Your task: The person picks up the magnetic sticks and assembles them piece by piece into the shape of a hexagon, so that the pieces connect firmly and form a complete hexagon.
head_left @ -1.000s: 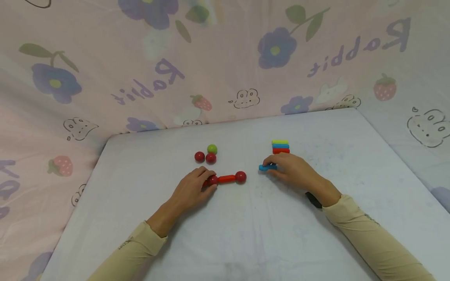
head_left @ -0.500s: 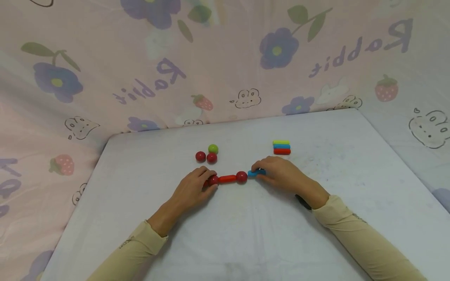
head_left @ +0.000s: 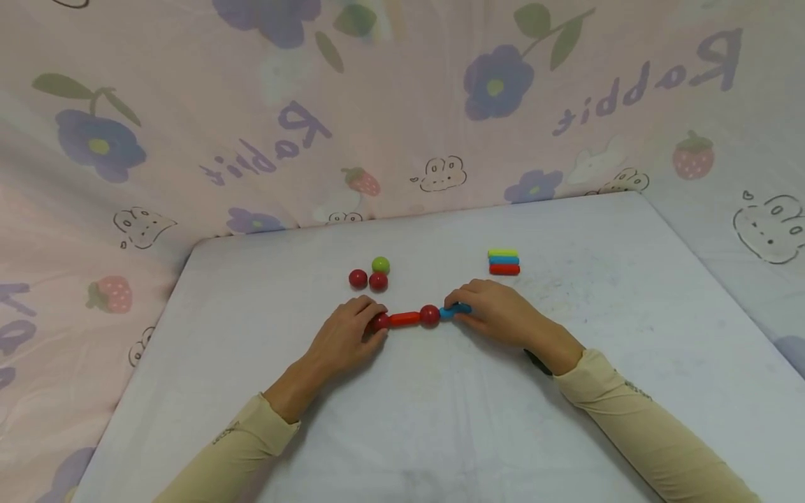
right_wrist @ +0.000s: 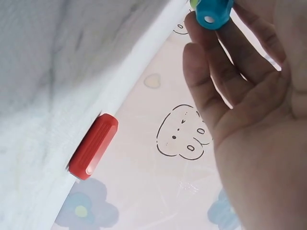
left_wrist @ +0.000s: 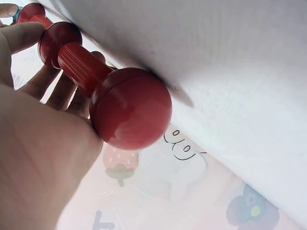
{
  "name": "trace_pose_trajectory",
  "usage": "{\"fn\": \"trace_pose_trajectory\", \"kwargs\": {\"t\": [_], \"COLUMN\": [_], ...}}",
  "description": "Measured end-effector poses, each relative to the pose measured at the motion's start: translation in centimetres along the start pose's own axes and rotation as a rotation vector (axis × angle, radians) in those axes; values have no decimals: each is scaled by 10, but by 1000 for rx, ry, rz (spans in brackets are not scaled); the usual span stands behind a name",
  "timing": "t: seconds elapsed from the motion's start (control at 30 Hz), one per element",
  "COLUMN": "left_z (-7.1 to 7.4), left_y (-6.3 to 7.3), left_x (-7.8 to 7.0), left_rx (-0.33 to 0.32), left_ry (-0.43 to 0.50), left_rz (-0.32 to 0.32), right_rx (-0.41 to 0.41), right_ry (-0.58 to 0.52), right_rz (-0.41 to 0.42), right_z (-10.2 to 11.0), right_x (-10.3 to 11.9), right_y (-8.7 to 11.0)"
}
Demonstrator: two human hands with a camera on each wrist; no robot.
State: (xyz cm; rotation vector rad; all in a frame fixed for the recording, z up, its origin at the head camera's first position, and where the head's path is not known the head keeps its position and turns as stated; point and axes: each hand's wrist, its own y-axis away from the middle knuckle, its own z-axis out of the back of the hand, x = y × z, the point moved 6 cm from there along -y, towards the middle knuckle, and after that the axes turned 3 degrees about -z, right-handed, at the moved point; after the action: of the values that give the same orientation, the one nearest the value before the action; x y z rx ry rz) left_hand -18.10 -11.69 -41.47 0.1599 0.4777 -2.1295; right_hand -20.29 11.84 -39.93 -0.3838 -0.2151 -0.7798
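Observation:
A chain of red balls and ridged red rods lies on the white table; its right-hand ball (head_left: pixel 430 315) and a red rod (head_left: pixel 404 319) show in the head view. My left hand (head_left: pixel 342 334) pinches the middle ball (left_wrist: pixel 60 42) between thumb and fingers. Under the palm, another rod (left_wrist: pixel 82 67) leads to the end ball (left_wrist: pixel 132 109), as the left wrist view shows. My right hand (head_left: pixel 506 311) pinches a blue rod (head_left: pixel 447 313), whose left end meets the right-hand ball. The rod's free end has a hole (right_wrist: pixel 209 19). Whether rod and ball are joined cannot be seen.
Behind my left hand sit two loose red balls (head_left: pixel 358 279) and a green ball (head_left: pixel 380 265). Farther right, a yellow-green rod (head_left: pixel 503 253), a blue rod (head_left: pixel 504 260) and a red rod (head_left: pixel 504 270) lie side by side. A patterned curtain (head_left: pixel 390 105) rises behind the table.
My right hand has carried the blue rod leftward, from apart to against the right-hand ball. My left hand has stayed on the chain, which has hardly moved.

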Motion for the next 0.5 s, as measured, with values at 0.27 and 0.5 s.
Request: {"fn": "trace_pose_trajectory", "kwargs": {"t": [0.27,0.5], "left_z": [0,-4], "left_y": [-5,-2], "left_x": [-4,-5], "left_rx": [33,110], "left_ry": [-19,-50], "left_rz": [-72,-43], "right_rx": [-28,-36], "right_ry": [-22,-46], "right_rz": [48,128], "right_z": [-6,-18], "right_x": [8,30], "right_y": [-10,-25]}}
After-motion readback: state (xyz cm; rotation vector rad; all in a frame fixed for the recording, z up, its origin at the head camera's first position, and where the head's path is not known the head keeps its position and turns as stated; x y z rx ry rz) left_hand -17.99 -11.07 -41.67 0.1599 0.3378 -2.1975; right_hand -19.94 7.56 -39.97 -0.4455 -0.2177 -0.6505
